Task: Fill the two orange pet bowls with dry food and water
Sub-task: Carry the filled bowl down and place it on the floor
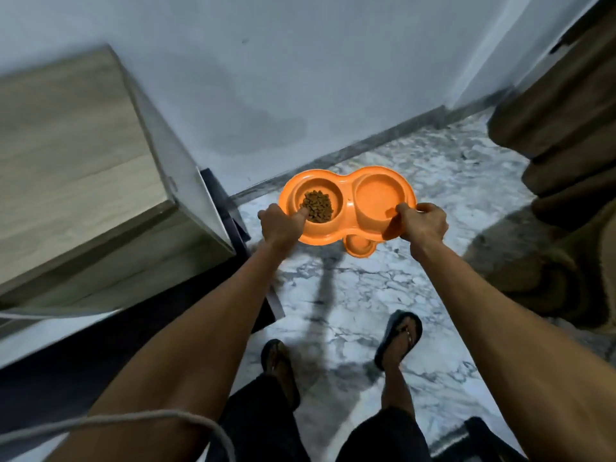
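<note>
Both hands are on it: the orange double bowl [346, 230] is up off the ground, held level over the marble floor [433, 161], near the foot of the pale wall [300, 61]. The left hand [278, 225] grips the left end, thumb hooked over the rim and reaching down into the left bowl [335, 195], its tip right at the edge of the dry food [318, 206]. That brown heap sits in the middle of the left bowl. The right hand [425, 223] clamps the right end, thumb over the rim of the right bowl [376, 195], fingers tucked underneath and out of sight. The right bowl shows a smooth orange surface; whether there is water in it, I cannot tell. 1 small round cup [359, 246] juts from the near edge, between the 2 wrists. A wooden cabinet [66, 155] stands to the left, a brown curtain [566, 128] hangs to the right. Below, 2 feet in dark sandals [398, 338] stand on the marble, and a grey cord [133, 418] crosses the left forearm.
</note>
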